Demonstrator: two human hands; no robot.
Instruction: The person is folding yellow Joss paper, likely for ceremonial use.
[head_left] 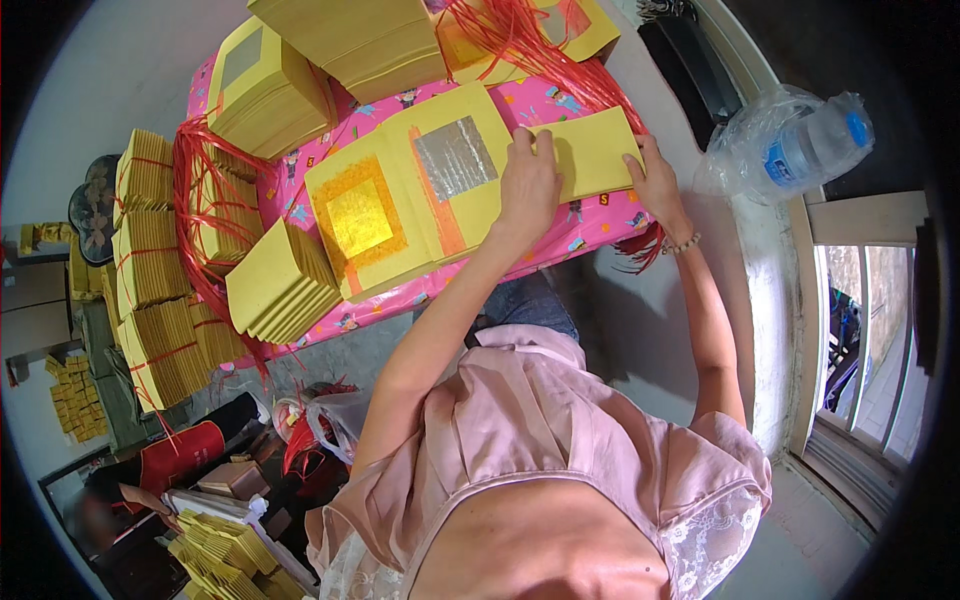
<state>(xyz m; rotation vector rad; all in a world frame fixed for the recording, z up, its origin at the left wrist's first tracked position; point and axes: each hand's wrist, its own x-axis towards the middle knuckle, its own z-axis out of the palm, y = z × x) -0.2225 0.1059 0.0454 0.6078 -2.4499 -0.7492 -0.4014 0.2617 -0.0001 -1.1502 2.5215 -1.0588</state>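
Observation:
A strip of folded yellow paper [597,150] lies at the right end of the table. My left hand [530,185] is bent over its left end, the fingertips on the paper and the thumb hidden. At the other end, my right hand [660,185] grips the paper's edge, thumb in front and fingers behind. Left of my left hand, yellow sheets [407,170] lie spread out. They bear a gold square [360,217] on an orange patch and a silver square [456,158] beside an orange stripe.
Thick yellow paper stacks [270,85] stand along the far side. Fanned folded bundles [285,285] sit at the left, near red-tied bundles [155,265]. Red strings [520,40] trail at the back. A bagged plastic bottle [810,150] is at the right. Another person's arm [145,500] shows lower left.

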